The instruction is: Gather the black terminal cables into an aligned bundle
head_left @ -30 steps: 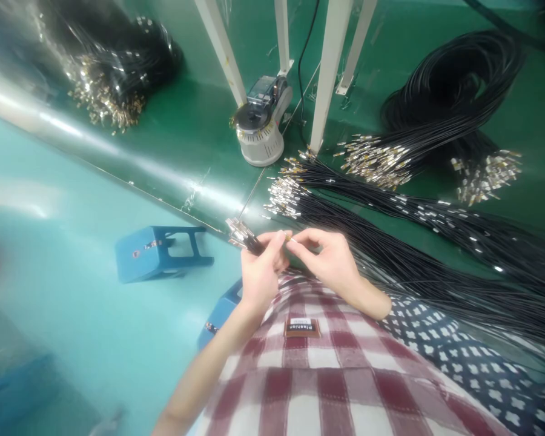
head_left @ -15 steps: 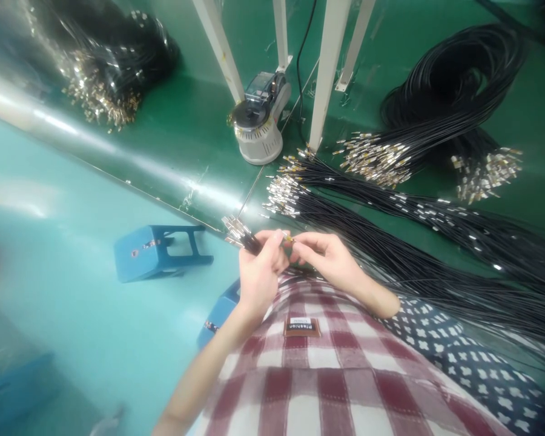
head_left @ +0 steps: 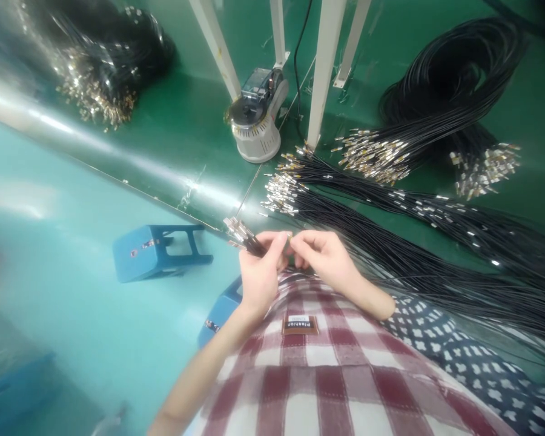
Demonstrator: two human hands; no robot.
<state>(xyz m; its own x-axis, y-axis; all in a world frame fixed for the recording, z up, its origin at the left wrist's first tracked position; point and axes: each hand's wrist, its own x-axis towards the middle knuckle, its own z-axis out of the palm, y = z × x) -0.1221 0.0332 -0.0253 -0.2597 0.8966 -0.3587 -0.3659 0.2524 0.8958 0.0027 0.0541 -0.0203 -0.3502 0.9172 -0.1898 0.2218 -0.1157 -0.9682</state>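
My left hand [head_left: 264,266] is closed round a bunch of black cables [head_left: 254,244], whose silver metal ends [head_left: 240,231] stick out to its left. Its thumb and forefinger also pinch at a small yellowish piece, perhaps tape on a cable end. My right hand [head_left: 320,251] is closed with thumb and forefinger against that same small piece; the fingertips of both hands almost meet and largely hide it. Just beyond the hands lies a thick bundle of black cables [head_left: 367,236] with silver ends [head_left: 282,192].
A round tape dispenser [head_left: 255,130] stands on the green tabletop [head_left: 200,121] beside white metal legs [head_left: 324,66]. Coiled cables [head_left: 440,79] lie at the far right, another heap [head_left: 113,54] at the far left. A blue stool [head_left: 140,251] is on the floor at left.
The fingertips of both hands have drawn closer together, covering more of the small yellowish piece. The view has shifted slightly; the cable bunch stays in my left hand.
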